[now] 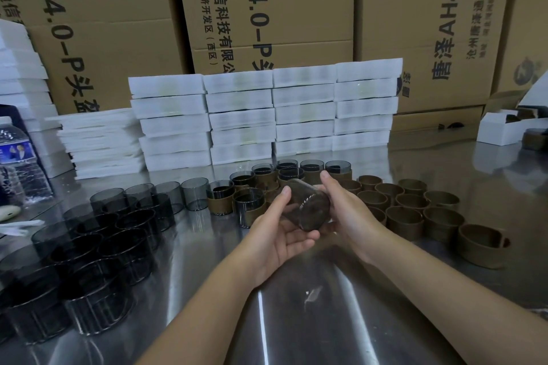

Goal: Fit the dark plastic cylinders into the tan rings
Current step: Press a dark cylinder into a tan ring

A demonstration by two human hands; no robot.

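- The left hand [277, 231] lies palm up under a dark cylinder [308, 207], with its thumb on the cylinder's left side and its fingers curled beneath.
- The right hand [345, 210] grips the same cylinder from the right, its thumb reaching over the far edge.
- Both hands hold the cylinder tilted above the metal table [296, 320], one round end turned toward the camera. (It looks brownish, and I cannot tell whether a ring is around it.)
- Loose cylinders [98, 234] stand crowded together on the table to the left.
- Empty tan rings [412, 216] stand in rows to the right, close together.
- Just behind the hands are finished pieces [252, 187], each a cylinder sitting inside a ring.
- White foam trays [267, 115] are stacked along the back, against printed cardboard boxes [267, 9].
- A water bottle [14, 163] stands at the far left edge.
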